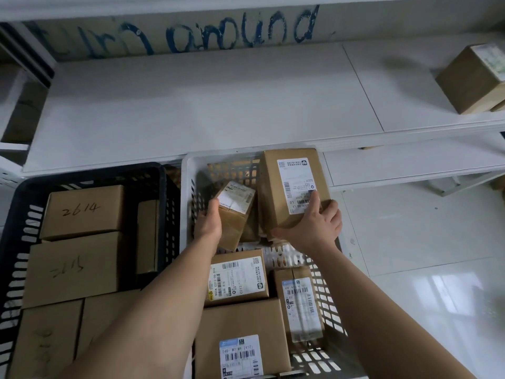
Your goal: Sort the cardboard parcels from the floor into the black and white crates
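Note:
Two crates stand side by side below me. The black crate (24, 192) on the left holds several brown parcels, two marked with handwritten numbers. The white crate (188, 170) on the right holds several labelled cardboard parcels. My left hand (209, 222) grips a small labelled parcel (235, 212), tilted, inside the white crate's far half. My right hand (314, 224) holds a taller labelled parcel (292, 184) by its near end, with the thumb below and a finger on the label. That parcel stands in the crate's far right corner.
A white shelf board (191, 105) runs across just beyond the crates, with blue writing on the wall behind it. Another cardboard box (472, 77) sits on the shelf at the far right. Glossy white floor tiles (423, 255) lie to the right of the white crate.

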The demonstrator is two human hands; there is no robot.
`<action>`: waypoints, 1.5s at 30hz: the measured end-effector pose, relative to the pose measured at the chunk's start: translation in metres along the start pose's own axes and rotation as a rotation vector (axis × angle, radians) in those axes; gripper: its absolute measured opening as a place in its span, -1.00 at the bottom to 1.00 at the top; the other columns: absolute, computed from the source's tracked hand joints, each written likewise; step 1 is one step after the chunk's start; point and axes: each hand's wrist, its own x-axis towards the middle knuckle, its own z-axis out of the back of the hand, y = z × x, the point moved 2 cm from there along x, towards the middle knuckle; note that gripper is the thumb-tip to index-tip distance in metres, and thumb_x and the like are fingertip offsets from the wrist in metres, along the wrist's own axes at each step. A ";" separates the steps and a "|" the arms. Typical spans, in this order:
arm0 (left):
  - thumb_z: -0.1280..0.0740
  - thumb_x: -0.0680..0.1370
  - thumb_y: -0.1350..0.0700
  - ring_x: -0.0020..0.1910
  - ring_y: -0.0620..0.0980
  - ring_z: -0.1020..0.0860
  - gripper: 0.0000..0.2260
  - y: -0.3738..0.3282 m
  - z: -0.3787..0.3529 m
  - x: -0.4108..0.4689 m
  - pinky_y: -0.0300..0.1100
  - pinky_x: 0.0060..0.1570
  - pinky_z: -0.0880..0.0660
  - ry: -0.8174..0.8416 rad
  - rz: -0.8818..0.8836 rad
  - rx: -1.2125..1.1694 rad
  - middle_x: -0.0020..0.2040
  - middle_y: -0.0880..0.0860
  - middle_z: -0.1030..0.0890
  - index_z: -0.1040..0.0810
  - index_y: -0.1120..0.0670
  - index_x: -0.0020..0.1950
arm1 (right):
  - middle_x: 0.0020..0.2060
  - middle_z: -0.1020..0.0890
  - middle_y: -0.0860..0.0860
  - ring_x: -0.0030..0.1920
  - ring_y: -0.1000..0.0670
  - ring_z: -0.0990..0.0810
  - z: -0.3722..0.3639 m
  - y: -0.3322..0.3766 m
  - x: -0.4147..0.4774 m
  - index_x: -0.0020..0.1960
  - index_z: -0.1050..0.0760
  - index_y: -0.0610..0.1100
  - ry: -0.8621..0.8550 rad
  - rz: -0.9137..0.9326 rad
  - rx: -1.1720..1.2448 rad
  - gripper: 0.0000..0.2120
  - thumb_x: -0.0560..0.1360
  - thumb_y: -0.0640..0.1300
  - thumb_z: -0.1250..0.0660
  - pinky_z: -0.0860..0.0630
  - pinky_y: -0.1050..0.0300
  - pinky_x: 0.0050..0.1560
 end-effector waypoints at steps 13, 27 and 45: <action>-0.29 0.52 -0.09 0.35 0.26 -0.41 -0.40 0.006 -0.012 0.010 0.09 0.29 -0.41 -0.091 -0.248 0.317 0.43 0.21 -0.38 -0.25 0.13 0.49 | 0.50 0.08 -0.27 0.52 -0.27 0.12 0.003 0.001 0.000 0.55 0.19 0.02 0.016 0.013 -0.033 0.22 0.20 0.31 -0.52 0.14 -0.15 0.51; -0.28 0.55 -0.11 0.35 0.32 -0.30 -0.30 0.015 -0.015 0.014 0.20 0.26 -0.39 -0.095 -0.386 0.815 0.44 0.26 -0.17 0.05 -0.14 0.57 | 0.47 -0.08 -0.22 0.48 -0.26 -0.04 0.034 0.000 -0.005 0.55 0.07 0.08 -0.052 0.040 0.116 0.22 0.12 0.33 -0.55 -0.01 -0.20 0.51; -0.45 0.38 -0.23 0.40 0.22 -0.25 -0.25 0.011 -0.110 -0.031 0.09 0.29 -0.39 0.102 -0.506 0.887 0.41 0.16 -0.18 -0.20 -0.06 0.45 | 0.41 -0.16 -0.13 0.45 -0.21 -0.10 0.103 -0.042 -0.002 0.56 0.04 0.07 -0.200 0.116 0.102 0.23 0.10 0.35 -0.55 -0.07 -0.17 0.50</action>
